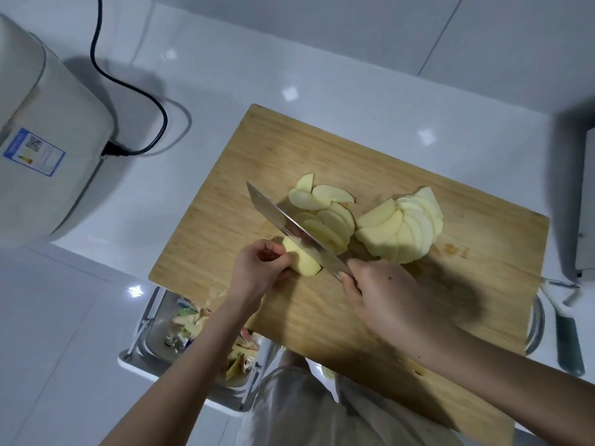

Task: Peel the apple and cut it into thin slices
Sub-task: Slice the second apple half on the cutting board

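Observation:
A peeled apple piece [304,257] lies on the wooden cutting board [231,175]. My left hand [257,268] holds it from the left with curled fingers. My right hand [383,297] grips the handle of a cleaver [283,225], whose blade stands against the right side of the piece. Thin slices [325,214] lie fanned just beyond the blade. A second, larger fan of slices [404,228] lies to the right of them.
A white appliance [42,140] with a black power cord [128,88] stands at the left on the white counter. A steel sink [157,329] with apple peelings sits under the board's near edge. A peeler [568,336] lies at the right, beside a metal object [586,204].

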`<state>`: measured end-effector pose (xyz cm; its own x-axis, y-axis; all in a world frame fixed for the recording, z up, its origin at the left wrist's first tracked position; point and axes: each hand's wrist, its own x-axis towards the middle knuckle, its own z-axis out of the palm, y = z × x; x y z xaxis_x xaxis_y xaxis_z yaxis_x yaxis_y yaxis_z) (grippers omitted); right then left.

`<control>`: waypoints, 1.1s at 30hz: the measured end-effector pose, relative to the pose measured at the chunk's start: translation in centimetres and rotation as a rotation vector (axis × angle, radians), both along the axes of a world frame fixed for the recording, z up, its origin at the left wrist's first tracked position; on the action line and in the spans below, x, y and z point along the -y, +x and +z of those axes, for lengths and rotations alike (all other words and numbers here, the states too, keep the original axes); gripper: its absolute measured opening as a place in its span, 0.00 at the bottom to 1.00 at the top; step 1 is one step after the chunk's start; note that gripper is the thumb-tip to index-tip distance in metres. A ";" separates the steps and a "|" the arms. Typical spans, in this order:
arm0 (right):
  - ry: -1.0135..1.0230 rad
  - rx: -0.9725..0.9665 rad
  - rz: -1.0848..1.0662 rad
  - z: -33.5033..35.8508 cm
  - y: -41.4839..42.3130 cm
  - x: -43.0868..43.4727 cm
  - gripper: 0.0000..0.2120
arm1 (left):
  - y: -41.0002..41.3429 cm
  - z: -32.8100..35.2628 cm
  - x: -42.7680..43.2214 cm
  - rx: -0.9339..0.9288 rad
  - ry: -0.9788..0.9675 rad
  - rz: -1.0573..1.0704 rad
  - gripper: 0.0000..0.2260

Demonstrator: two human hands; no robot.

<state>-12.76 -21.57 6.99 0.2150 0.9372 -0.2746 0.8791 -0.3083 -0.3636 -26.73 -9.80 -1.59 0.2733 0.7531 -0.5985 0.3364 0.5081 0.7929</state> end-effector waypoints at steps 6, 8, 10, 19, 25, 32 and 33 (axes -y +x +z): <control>0.012 0.026 -0.028 -0.2 -0.5 0.1 0.11 | -0.2 -0.1 -0.2 -0.002 0.010 -0.031 0.06; 0.010 0.028 -0.022 0.0 -0.4 0.0 0.11 | -0.2 -0.1 -0.3 -0.003 0.010 -0.046 0.06; -0.023 0.020 -0.018 0.2 -0.4 -0.2 0.11 | -0.1 0.0 -0.4 -0.006 0.006 -0.055 0.06; -0.055 -0.023 0.005 -1.0 -0.6 -1.6 0.11 | -0.2 0.1 -0.7 0.007 -0.011 -0.066 0.07; -0.076 -0.040 -0.020 -3.5 -1.2 -2.3 0.10 | -0.3 0.2 -0.7 0.026 -0.004 -0.069 0.11; -0.042 -0.065 -0.079 -1.3 -0.3 -0.6 0.11 | -0.4 0.1 -0.7 0.011 -0.002 -0.082 0.07; -0.041 -0.064 -0.078 -0.9 -0.3 -0.4 0.11 | -0.4 0.0 -0.7 0.011 -0.006 -0.081 0.07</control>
